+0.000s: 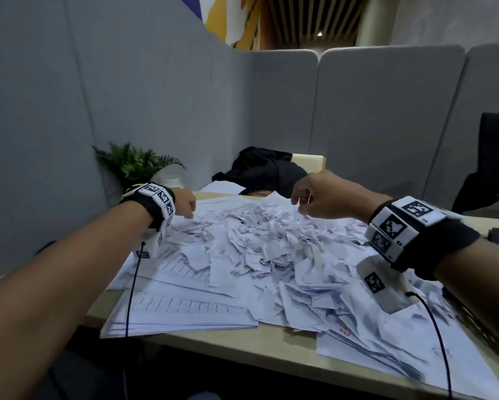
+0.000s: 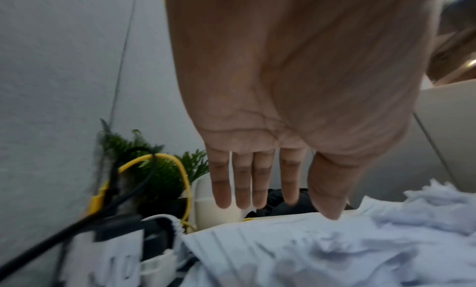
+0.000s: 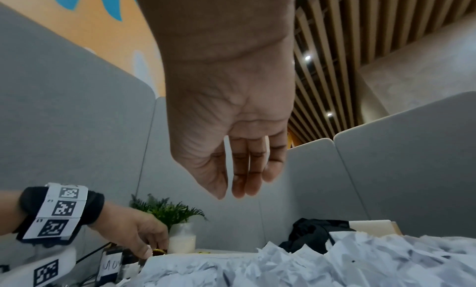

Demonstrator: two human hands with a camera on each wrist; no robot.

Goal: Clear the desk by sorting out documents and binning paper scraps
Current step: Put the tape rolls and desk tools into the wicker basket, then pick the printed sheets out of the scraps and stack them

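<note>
A heap of torn white paper scraps (image 1: 271, 243) covers the middle of the beige desk (image 1: 242, 350). Whole printed documents (image 1: 185, 307) lie under it at the left, and more sheets (image 1: 372, 347) at the front right. My left hand (image 1: 186, 207) hovers at the heap's far left edge, fingers (image 2: 244, 189) straight and pointing down, holding nothing; its thumb tip is at the edge of a sheet (image 2: 283, 240). My right hand (image 1: 307, 197) hangs over the heap's far side, fingers (image 3: 242, 179) relaxed and empty above the scraps (image 3: 335, 265).
Grey partition walls (image 1: 127, 96) enclose the desk at the left and back. A potted fern (image 1: 136, 163) and a black bundle of cloth (image 1: 265, 168) sit at the far edge. Cables and a white power block (image 2: 123, 250) lie left of the papers. A black chair (image 1: 496, 157) stands at the right.
</note>
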